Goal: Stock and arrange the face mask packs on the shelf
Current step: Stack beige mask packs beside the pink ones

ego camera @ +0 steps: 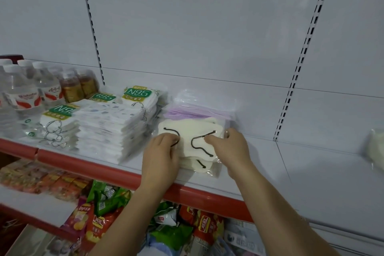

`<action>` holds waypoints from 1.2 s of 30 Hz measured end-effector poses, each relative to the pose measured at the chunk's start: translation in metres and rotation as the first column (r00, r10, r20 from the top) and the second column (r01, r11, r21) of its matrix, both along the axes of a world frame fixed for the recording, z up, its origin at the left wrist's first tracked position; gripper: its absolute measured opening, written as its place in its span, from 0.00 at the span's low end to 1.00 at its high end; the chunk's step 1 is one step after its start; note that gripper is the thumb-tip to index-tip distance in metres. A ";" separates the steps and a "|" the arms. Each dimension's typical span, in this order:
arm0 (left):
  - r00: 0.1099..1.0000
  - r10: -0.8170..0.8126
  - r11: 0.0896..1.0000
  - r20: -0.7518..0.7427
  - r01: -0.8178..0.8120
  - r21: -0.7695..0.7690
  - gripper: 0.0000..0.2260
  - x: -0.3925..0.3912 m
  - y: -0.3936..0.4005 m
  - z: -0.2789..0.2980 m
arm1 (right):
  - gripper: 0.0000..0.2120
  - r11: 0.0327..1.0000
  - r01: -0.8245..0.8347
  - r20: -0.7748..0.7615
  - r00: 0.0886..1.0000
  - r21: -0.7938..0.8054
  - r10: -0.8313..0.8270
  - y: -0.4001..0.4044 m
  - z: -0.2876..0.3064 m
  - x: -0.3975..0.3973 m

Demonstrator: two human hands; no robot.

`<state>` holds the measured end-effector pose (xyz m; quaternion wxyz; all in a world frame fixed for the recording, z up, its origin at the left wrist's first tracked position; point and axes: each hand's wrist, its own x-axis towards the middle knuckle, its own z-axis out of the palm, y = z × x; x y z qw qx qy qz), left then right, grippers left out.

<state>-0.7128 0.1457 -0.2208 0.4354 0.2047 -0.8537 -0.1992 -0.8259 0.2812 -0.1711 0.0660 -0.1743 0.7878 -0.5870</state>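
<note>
A clear pack of cream face masks with black ear loops (pixel 194 131) lies flat on the white shelf (pixel 259 164), on top of more such packs. My left hand (pixel 161 157) grips its left edge and my right hand (pixel 230 147) grips its right edge, fingers curled on the plastic. Behind it lies a pack of purple masks (pixel 197 111). To the left stands a tall stack of white mask packs (pixel 112 129), with green-labelled N95 packs (pixel 138 94) behind it and another N95 pack (pixel 60 118) further left.
Water bottles (pixel 18 91) and amber drink bottles (pixel 72 87) stand at the shelf's far left. A white pack (pixel 376 147) lies at the far right. The shelf has a red front rail (pixel 116 172). Snack bags (pixel 99 214) fill the space below.
</note>
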 end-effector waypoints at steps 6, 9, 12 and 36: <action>0.995 0.056 0.967 -0.083 -0.033 0.253 0.20 -0.001 0.007 0.016 | 0.12 0.983 -0.077 -0.065 0.996 -0.168 0.067 0.046 0.006 0.000; 0.993 -0.013 0.854 -0.114 0.071 0.516 0.30 -0.003 0.015 0.031 | 0.23 0.980 -0.139 -0.118 0.985 -0.141 0.122 0.065 0.012 0.001; 0.991 -0.060 0.758 -0.123 0.125 0.640 0.34 -0.009 0.021 0.041 | 0.19 0.966 -0.174 -0.196 0.971 -0.193 0.136 0.091 0.013 -0.004; 0.925 -0.298 0.531 -0.236 0.366 0.765 0.16 -0.136 0.191 0.019 | 0.39 0.992 0.118 -0.119 0.986 0.036 -0.113 0.302 -0.035 -0.056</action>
